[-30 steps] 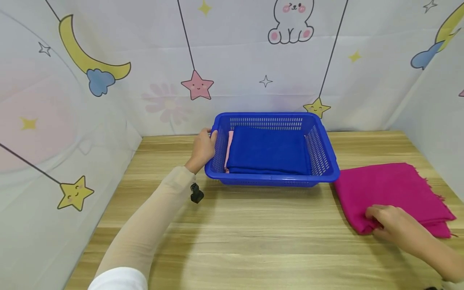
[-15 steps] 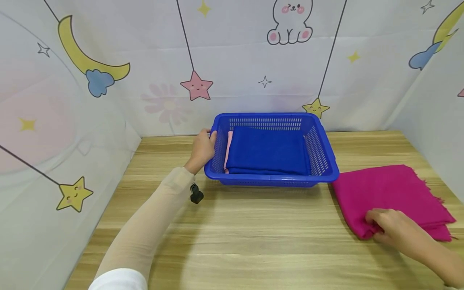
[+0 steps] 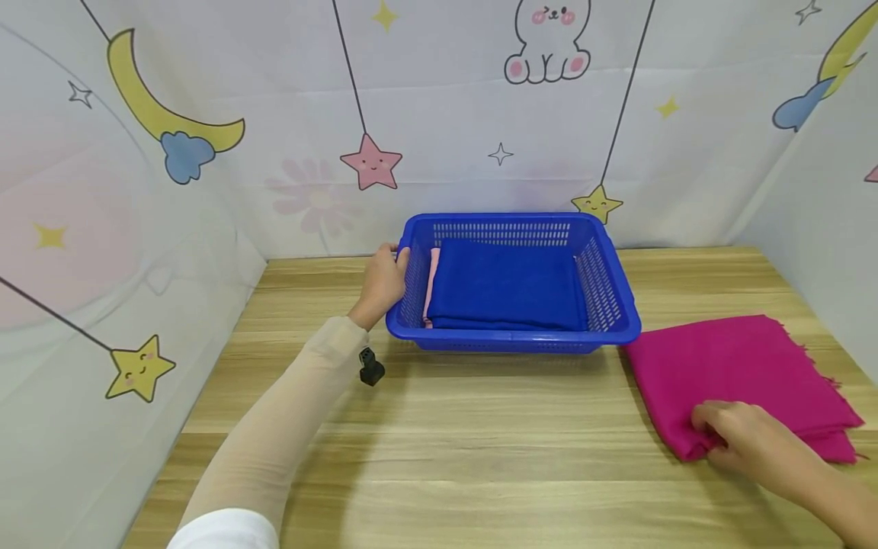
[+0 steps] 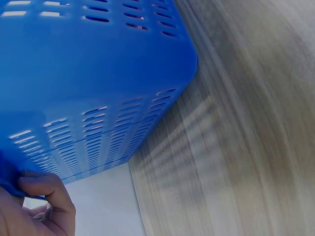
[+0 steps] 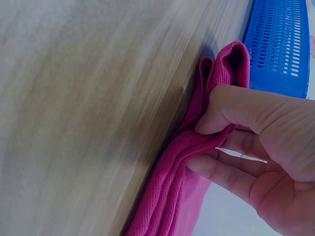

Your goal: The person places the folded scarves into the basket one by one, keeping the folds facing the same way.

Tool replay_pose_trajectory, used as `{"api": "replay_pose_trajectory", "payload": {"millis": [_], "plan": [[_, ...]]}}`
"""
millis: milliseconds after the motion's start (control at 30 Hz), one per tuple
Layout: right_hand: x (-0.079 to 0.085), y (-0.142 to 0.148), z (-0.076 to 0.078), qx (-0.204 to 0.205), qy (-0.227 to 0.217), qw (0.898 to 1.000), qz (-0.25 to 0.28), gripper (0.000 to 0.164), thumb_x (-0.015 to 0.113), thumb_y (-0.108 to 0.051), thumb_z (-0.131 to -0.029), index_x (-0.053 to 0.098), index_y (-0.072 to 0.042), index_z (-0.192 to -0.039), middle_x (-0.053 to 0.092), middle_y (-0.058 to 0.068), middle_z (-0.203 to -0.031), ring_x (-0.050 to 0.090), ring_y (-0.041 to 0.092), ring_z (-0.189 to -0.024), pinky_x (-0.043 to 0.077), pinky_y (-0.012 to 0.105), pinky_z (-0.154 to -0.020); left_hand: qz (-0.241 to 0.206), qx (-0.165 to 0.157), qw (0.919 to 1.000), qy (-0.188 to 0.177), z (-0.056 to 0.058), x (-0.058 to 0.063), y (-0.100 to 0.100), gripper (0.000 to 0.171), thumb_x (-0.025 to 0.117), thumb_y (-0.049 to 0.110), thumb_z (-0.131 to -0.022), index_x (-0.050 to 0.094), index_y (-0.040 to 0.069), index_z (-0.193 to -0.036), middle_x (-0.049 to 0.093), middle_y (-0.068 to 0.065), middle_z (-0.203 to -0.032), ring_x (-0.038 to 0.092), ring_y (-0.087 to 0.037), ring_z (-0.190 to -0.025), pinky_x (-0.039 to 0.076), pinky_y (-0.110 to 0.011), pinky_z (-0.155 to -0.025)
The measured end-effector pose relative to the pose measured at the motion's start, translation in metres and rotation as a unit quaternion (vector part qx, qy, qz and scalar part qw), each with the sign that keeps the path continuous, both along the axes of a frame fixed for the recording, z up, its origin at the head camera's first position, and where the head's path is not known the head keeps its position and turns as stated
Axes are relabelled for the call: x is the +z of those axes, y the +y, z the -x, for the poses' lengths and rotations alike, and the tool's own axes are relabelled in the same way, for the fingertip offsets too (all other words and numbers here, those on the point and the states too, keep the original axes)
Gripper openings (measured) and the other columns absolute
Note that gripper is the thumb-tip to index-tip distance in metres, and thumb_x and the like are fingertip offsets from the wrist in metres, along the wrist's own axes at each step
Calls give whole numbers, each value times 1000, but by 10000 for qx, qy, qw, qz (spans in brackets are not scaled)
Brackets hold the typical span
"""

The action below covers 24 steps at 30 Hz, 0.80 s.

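A blue plastic basket [image 3: 514, 336] with slotted walls stands at the back of the table. My left hand [image 3: 382, 284] grips its left rim, thumb over the edge; the left wrist view shows the thumb and curled fingers on the rim. Inside lies a folded blue cloth [image 3: 507, 286], with a strip of pink cloth [image 3: 432, 286] showing at its left. To the right, a folded magenta cloth [image 3: 741, 366] with a frayed right edge lies on the table. My right hand [image 3: 751, 442] pinches its near edge, the folded layers [image 5: 172, 172] between thumb and fingers in the right wrist view.
The wood-grain table [image 3: 480, 457] stretches in front of the basket. White printed curtains [image 3: 439, 99] enclose the back and both sides. A small black device [image 3: 371, 367] shows at my left wrist.
My right hand has drawn the magenta cloth slightly toward me, its near edge now a little lower in view. The left hand and the basket have stayed in place.
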State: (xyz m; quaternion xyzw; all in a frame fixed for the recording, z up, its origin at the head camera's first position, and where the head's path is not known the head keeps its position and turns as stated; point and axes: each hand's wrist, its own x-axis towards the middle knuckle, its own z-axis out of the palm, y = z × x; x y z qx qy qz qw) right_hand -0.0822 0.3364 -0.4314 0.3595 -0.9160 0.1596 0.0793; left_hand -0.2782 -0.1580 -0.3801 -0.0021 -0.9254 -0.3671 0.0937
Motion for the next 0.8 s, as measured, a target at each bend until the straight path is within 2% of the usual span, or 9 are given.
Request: {"api": "replay_pose_trajectory", "payload": {"millis": [433, 800], "plan": [[0, -3, -8, 32, -41, 10000, 0, 53, 79, 12, -46, 53, -20, -78, 43, -22, -78, 37, -5, -66, 34, 19, -49, 27, 8, 10000, -58, -1, 0, 0, 47, 38, 29, -110, 49, -10, -134, 66, -25, -101, 67, -32, -78, 56, -41, -66], [-1, -9, -14, 185, -119, 9997, 89, 51, 74, 14, -46, 53, -20, -78, 41, -21, -77, 36, -6, -67, 31, 15, -52, 12, 27, 10000, -79, -1, 2, 1, 47, 39, 29, -110, 49, -10, -134, 66, -26, -104, 67, -33, -80, 57, -41, -67]]}}
